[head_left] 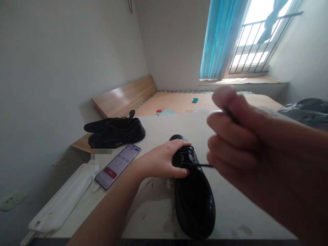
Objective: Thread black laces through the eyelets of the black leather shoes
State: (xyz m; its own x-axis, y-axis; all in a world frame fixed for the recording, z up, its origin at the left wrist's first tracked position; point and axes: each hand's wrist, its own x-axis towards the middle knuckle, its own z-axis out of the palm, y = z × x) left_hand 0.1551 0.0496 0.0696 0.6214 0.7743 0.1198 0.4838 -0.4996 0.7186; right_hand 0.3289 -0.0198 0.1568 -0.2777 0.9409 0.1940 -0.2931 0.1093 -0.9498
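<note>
A black lace-up shoe stands on the white table, its toe pointing away from me and its opening toward me. My left hand is wrapped over the shoe's front part, with the thumb near the tongue and the fingers by the lace rows. Raised to the right and closer to the camera, my right hand is closed in a pinch on a black shoelace. The lace runs taut from the shoe's eyelets into that fist. Some motion blur softens the right hand.
Another pair of black shoes sits at the table's left edge. Beside it lies a phone with a timer on its screen. A long white plastic piece rests along the left edge. A wooden board and a blue curtain are farther back.
</note>
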